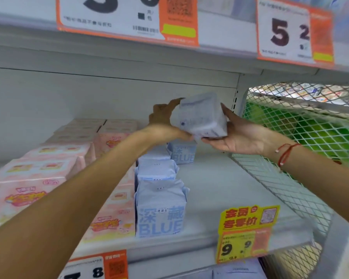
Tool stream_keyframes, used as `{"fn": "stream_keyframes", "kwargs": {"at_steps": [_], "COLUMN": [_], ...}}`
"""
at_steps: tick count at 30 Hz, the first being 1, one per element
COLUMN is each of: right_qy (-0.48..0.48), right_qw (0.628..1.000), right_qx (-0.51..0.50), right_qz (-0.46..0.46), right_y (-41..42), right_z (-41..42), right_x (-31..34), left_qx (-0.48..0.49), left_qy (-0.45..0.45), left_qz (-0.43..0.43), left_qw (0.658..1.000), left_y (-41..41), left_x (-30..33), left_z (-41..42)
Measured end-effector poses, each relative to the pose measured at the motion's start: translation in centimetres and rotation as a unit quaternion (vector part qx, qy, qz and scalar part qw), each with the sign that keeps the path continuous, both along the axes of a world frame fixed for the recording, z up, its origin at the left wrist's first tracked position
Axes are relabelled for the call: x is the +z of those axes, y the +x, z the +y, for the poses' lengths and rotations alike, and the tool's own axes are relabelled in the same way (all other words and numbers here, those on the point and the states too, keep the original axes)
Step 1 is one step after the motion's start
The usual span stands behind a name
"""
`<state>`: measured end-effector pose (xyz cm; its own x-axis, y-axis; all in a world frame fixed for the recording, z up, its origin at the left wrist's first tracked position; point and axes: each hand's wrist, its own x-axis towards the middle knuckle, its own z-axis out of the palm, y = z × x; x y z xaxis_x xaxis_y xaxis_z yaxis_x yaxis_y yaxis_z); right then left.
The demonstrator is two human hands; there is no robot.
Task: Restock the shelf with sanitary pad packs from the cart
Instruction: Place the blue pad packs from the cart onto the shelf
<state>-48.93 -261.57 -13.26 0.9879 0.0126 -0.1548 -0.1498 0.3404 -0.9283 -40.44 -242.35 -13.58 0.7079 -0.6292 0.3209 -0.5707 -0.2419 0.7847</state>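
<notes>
Blue pack (201, 115) held above bare shelf (220, 188).

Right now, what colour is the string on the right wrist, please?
Red, clearest in the head view: string.

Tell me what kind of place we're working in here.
Most likely a shop aisle, a supermarket or drugstore. Price tags hang on the shelf edge above, a yellow promo tag on the shelf, and rows of blue packs and pink packs sit stocked on it.
</notes>
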Motion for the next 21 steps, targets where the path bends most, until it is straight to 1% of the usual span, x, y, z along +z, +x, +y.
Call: {"fn": "stream_keyframes", "kwargs": {"at_steps": [1,2,3,4,5,6,7,8,10,11,13,15,19,21], "right_qy": [0.010,0.014,0.013,0.007,-0.009,-0.037,-0.067,-0.093,-0.127,-0.135,-0.171,-0.253,-0.355,-0.434], "right_qw": [0.999,0.998,0.996,0.994,0.993,0.992,0.990,0.989,0.987,0.986,0.980,0.960,0.926,0.892], "right_qx": [-0.015,-0.033,-0.049,-0.052,-0.044,-0.029,-0.020,-0.018,-0.031,-0.044,-0.083,-0.118,-0.128,-0.123], "right_qz": [-0.028,-0.051,-0.073,-0.094,-0.111,-0.121,-0.120,-0.112,-0.092,-0.082,-0.051,-0.014,0.023,0.027], "right_y": [-0.2,-0.3,-0.4,-0.4,-0.4,-0.4,-0.4,-0.5,-0.6,-0.5,-0.4,-0.3,0.4,1.3], "right_z": [-0.3,-0.5,-0.6,-0.7,-0.7,-0.8,-0.7,-0.5,-0.2,-0.2,-0.4,-0.4,0.0,0.4], "right_x": [-0.4,-0.7,-1.0,-1.4,-1.8,-2.2,-2.5,-2.6,-2.9,-3.2,-3.9,-5.0,-7.2,-7.9], "left_qx": [0.019,0.007,-0.019,-0.032,-0.042,-0.057,-0.061,-0.053,-0.062,-0.062,-0.049,-0.047,-0.031,-0.018], "left_qy": [0.046,0.053,0.029,0.002,-0.043,-0.084,-0.095,-0.074,-0.024,0.004,0.066,0.129,0.218,0.258], "left_qz": [-0.019,0.001,0.076,0.168,0.257,0.303,0.305,0.257,0.166,0.134,0.031,-0.047,-0.128,-0.156], "left_qw": [0.999,0.999,0.997,0.985,0.965,0.948,0.946,0.962,0.984,0.989,0.996,0.989,0.967,0.953], "left_y": [0.1,0.2,0.1,-0.2,-0.4,-0.4,-0.3,0.0,0.1,0.4,1.0,1.5,2.0,2.3], "left_x": [0.3,0.6,0.9,1.2,1.2,0.9,0.5,-0.1,-1.3,-2.0,-3.2,-3.9,-4.9,-5.3], "left_z": [0.2,0.3,0.4,0.7,0.7,0.6,0.3,-0.1,-0.7,-1.1,-2.0,-2.8,-3.9,-4.1]}}
